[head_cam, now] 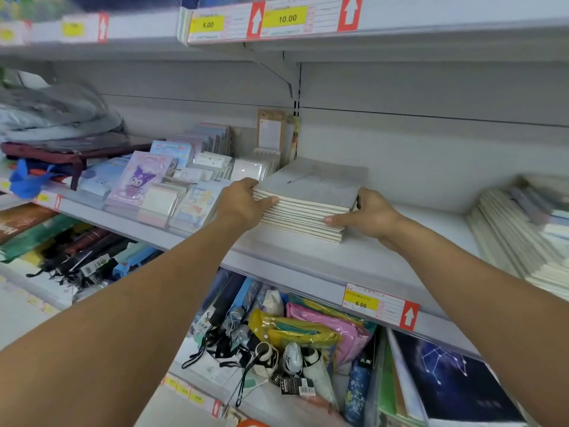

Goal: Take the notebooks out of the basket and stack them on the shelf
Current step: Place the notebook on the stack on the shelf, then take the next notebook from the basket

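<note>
A stack of several thin grey-covered notebooks (pixel 311 192) lies flat on the white middle shelf (pixel 295 257). My left hand (pixel 243 203) grips the stack's left side, thumb across the front edges and fingers round the far corner. My right hand (pixel 366 215) holds the right side, thumb pressed on the lower front edges and fingers curled behind the right corner. The basket is out of view.
Packaged sticker and note sets (pixel 160 186) crowd the shelf just left of the stack. Another slanted pile of notebooks (pixel 523 229) lies at the right. An upper shelf with price tags (pixel 271 21) hangs overhead. Umbrellas and pouches (pixel 277 343) fill the shelf below.
</note>
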